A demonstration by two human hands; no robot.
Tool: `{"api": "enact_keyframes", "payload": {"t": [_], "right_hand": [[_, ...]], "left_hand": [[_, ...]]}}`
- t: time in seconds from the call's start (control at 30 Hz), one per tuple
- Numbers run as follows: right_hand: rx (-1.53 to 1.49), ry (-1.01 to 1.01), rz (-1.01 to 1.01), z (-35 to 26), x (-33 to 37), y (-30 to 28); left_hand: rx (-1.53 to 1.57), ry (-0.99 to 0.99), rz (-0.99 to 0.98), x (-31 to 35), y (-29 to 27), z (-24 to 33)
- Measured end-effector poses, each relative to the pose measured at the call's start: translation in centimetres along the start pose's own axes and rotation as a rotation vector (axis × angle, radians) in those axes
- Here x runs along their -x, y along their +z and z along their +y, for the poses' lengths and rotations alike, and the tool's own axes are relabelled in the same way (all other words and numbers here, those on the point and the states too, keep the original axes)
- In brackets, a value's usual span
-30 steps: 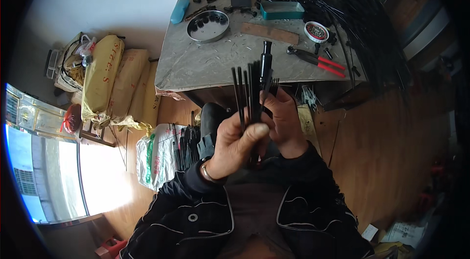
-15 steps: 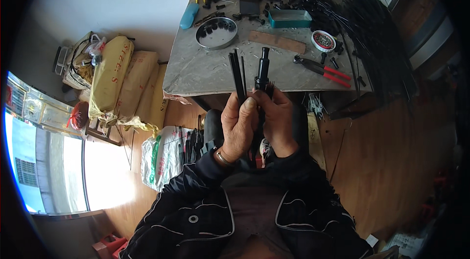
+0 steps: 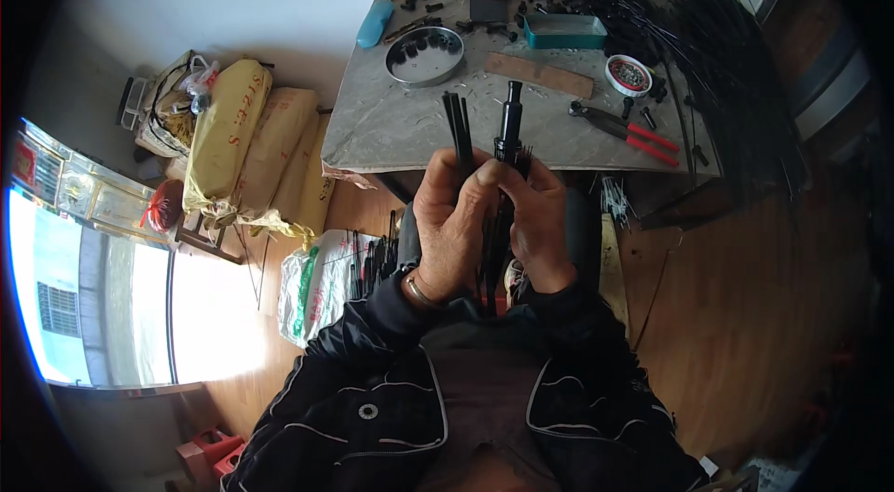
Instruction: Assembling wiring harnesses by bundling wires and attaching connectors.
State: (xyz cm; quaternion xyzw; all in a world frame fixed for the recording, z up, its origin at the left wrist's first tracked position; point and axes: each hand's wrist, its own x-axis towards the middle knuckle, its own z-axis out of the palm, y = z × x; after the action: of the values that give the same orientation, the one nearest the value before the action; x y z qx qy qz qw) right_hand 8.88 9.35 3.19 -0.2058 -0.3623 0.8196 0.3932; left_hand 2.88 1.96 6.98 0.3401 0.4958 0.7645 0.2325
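My left hand (image 3: 445, 227) is closed around a small bundle of thin black rods (image 3: 458, 124), whose tips stand up above the fingers. Beside it, my right hand (image 3: 540, 229) grips a stepped black tube-like piece (image 3: 511, 115), narrow at the top and ringed with a collar lower down. Short dark bristle-like ends stick out by the right fingers. Both thumbs meet at the base of the tube, and the hands touch. What lies between the palms is hidden; dark lengths hang below them.
On the grey table (image 3: 400, 134) are a round metal dish (image 3: 425, 73), red-handled pliers (image 3: 624, 131), a flat brown bar (image 3: 538, 75), a white bowl (image 3: 629, 75) of small bits and a teal tray (image 3: 564, 31). Black parts and long rods pile along the back and right. Sacks (image 3: 228, 124) stand left.
The view has shifted, so the table sits further right. A rod that stood apart from the bundle no longer shows separately. The tube stays upright between the hands.
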Motion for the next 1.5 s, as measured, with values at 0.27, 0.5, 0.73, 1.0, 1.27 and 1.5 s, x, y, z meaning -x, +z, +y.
{"api": "enact_keyframes", "payload": {"t": [0.27,0.5,0.73,1.0,1.27,1.5], "right_hand": [[0.094,0.036,-0.006,1.0,1.3,-1.0],[0.173,-0.163,-0.08,-4.9,-0.9,2.1],[-0.016,-0.065,-0.141,1.5,-1.2,-1.4],[-0.129,0.17,-0.165,1.5,0.1,-0.8],[-0.017,0.265,-0.09,2.9,0.9,-3.2],[-0.052,0.428,-0.024,1.2,2.2,-3.3]], "left_hand": [[0.168,-0.035,-0.166,2.1,-0.7,-0.6],[0.126,0.287,-0.2,-1.9,2.2,2.4],[0.046,0.143,-0.074,-0.3,0.1,-2.7],[0.045,0.037,-0.001,0.9,-0.5,-2.3],[-0.046,-0.092,-0.048,3.2,0.2,-2.3],[-0.21,-0.073,0.115,-1.0,-3.8,-1.7]]}}
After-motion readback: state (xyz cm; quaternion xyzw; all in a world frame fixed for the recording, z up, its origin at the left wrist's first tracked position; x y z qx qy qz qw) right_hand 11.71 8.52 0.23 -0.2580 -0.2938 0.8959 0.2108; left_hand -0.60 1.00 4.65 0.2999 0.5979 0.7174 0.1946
